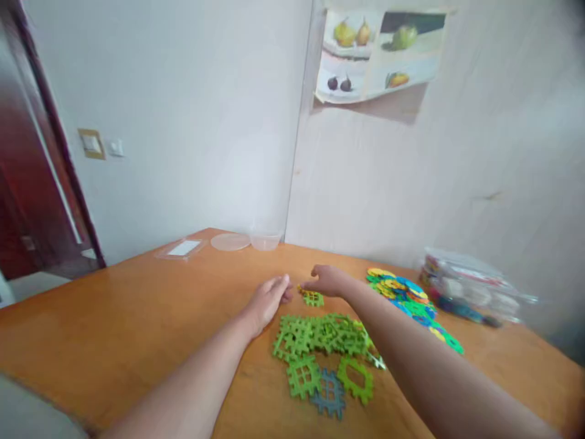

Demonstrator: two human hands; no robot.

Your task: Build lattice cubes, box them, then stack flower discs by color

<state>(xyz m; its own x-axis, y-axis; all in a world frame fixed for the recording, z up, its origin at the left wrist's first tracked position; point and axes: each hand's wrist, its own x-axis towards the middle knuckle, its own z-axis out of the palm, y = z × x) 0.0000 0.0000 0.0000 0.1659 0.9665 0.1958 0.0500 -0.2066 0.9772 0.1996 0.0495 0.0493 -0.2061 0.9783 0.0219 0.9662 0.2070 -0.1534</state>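
Note:
My left hand point(269, 301) rests on its side on the table, thumb up and fingers loosely bent, with nothing visible in it. Just to its right lies a small green lattice building piece point(314, 299), with yellow bits point(303, 290) at its far-left edge. Over these reaches my right hand point(329, 281), thumb and finger apart, one fingertip at or just above the yellow bits; contact is unclear. Nearer to me is a pile of green lattice building pieces point(315, 334). In front of it lie a grey-blue lattice piece point(329, 393) and a yellow-green frame piece point(356, 379).
Colourful round pieces point(402, 296) are heaped on the right, by a clear bag point(475, 289) with things inside. At the back of the wooden table point(150, 329) are a clear tub point(265, 241), a round lid point(230, 242) and a flat packet point(183, 247) against the wall.

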